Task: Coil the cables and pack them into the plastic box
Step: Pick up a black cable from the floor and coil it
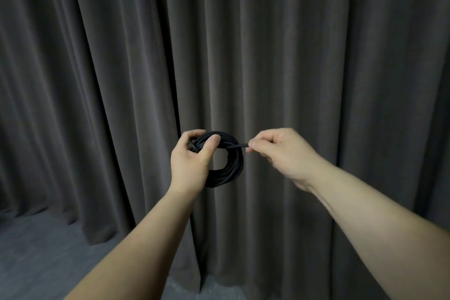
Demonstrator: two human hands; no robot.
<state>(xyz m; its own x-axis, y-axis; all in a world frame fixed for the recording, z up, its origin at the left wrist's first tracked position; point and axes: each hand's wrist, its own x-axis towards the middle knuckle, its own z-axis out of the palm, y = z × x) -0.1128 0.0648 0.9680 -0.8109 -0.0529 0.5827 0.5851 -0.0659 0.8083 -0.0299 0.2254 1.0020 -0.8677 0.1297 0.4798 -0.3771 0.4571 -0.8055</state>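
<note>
Two bare forearms are reaching in from the near edge, one from the lower left and one from the lower right, and they are converging toward the middle of the view. The left hand (pixel 192 163) is gripping the upper left part of a black cable coil (pixel 229 165), with its thumb lying across the front of the bundled loops and its fingers curling over the top from behind. The coil is hanging in the air between the two hands, standing roughly upright so that its round opening is facing the camera, and several loops are lying tightly side by side along its lower right arc. The right hand (pixel 280 153) is sitting just to the right of the coil, pinching the free cable end (pixel 239 146) between thumb and curled fingers; this short straight stretch is running nearly level from the upper right of the coil to the fingertips. The very tip of the end is being hidden inside the pinch, so any plug on it cannot be told.

Below and to the left, a grey floor (pixel 48 258) is showing. Farther back, a dark grey-brown curtain (pixel 316 56) is hanging in deep vertical folds, filling the whole background and reaching down to the floor.
</note>
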